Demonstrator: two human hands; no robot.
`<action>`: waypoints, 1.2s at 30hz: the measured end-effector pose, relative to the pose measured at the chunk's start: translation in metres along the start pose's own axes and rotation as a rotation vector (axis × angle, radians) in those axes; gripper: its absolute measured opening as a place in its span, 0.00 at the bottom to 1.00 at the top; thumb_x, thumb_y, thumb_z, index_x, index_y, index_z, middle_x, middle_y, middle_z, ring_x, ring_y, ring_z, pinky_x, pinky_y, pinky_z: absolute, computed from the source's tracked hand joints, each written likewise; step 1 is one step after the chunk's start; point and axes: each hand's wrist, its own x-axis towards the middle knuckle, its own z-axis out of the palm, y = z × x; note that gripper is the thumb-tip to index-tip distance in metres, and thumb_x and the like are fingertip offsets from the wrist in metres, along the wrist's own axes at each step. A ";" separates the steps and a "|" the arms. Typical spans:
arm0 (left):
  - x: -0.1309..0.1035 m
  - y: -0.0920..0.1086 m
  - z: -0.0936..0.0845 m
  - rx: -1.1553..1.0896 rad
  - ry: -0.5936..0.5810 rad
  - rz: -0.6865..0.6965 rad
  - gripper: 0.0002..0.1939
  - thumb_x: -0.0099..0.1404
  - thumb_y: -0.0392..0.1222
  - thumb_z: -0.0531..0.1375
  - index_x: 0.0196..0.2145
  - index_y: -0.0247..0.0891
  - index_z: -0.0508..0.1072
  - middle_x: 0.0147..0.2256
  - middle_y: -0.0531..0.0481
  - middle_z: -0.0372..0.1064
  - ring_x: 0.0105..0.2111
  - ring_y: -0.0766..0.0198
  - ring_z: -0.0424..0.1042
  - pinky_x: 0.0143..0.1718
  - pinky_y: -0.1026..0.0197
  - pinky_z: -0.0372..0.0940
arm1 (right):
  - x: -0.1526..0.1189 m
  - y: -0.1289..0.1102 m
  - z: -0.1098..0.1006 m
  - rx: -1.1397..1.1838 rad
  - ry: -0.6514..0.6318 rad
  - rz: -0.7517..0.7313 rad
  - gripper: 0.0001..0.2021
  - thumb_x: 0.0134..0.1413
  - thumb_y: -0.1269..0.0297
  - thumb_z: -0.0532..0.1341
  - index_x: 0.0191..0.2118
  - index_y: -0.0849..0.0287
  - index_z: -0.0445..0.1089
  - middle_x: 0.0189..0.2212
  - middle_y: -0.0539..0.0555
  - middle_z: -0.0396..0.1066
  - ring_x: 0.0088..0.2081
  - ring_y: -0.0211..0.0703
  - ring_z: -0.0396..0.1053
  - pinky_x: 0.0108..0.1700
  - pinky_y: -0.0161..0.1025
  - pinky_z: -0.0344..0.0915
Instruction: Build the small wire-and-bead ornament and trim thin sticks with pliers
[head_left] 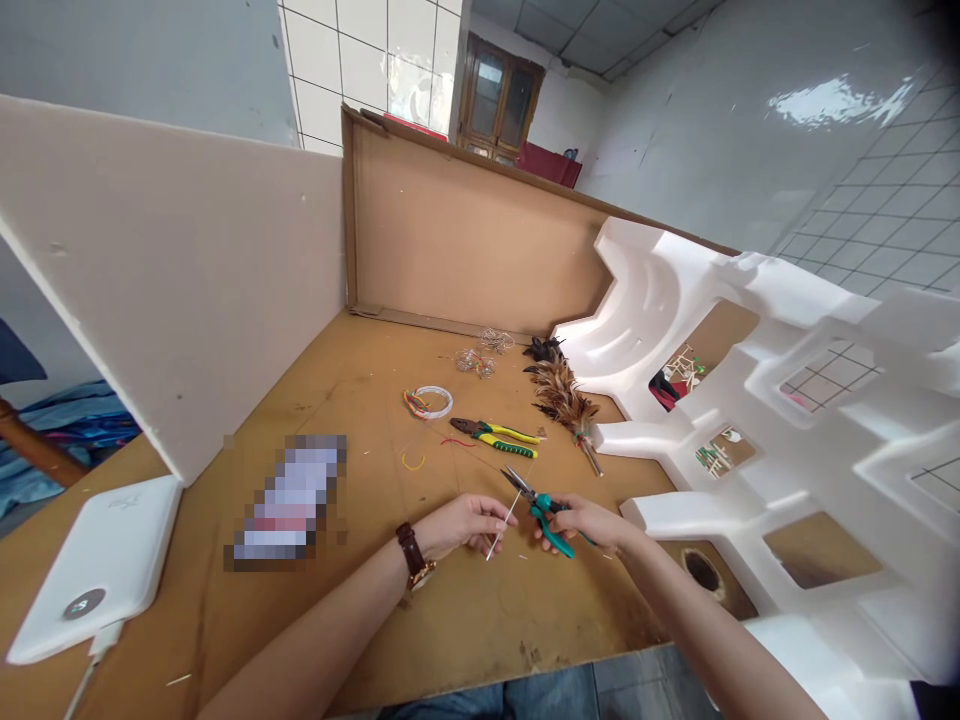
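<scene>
My left hand (478, 522), with a brown-strapped watch at its wrist, pinches a thin white stick-like piece (501, 530) that slants down to the left. My right hand (574, 523) is closed round the teal handles of long-nosed pliers (541, 512). The dark jaws of these pliers point up and to the left, beside the upper end of the white piece; whether they grip it cannot be made out. Just beyond lie yellow-and-green pliers (499, 437), a red wire bit (457, 441) and a coil of white wire (435, 402) with coloured parts.
Tangled wire (476, 362) and a brown feather bundle (564, 392) lie farther back. White foam (652, 290) stands at the right, a pale board (187, 250) at the left. A white power bank (105, 565) and a blurred-out object (289, 500) are on the table's left.
</scene>
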 end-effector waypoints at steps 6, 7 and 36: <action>0.000 -0.001 -0.003 -0.016 -0.015 -0.005 0.18 0.49 0.45 0.64 0.36 0.32 0.71 0.23 0.52 0.68 0.20 0.72 0.66 0.24 0.67 0.59 | 0.004 0.000 0.001 -0.011 0.016 0.042 0.12 0.37 0.66 0.58 0.34 0.62 0.64 0.30 0.52 0.70 0.28 0.39 0.68 0.30 0.35 0.64; -0.001 -0.001 -0.004 -0.021 -0.022 -0.005 0.18 0.49 0.45 0.64 0.36 0.32 0.71 0.23 0.51 0.68 0.20 0.72 0.66 0.24 0.67 0.59 | 0.004 0.000 0.001 -0.015 0.020 0.048 0.12 0.36 0.66 0.58 0.33 0.62 0.64 0.30 0.52 0.70 0.28 0.39 0.68 0.30 0.35 0.64; 0.002 -0.006 -0.009 -0.043 -0.061 -0.060 0.17 0.49 0.44 0.64 0.36 0.32 0.71 0.22 0.53 0.67 0.20 0.72 0.66 0.26 0.67 0.60 | 0.013 0.013 0.005 -0.194 0.081 0.022 0.05 0.36 0.69 0.54 0.26 0.60 0.61 0.19 0.46 0.63 0.18 0.31 0.57 0.20 0.29 0.54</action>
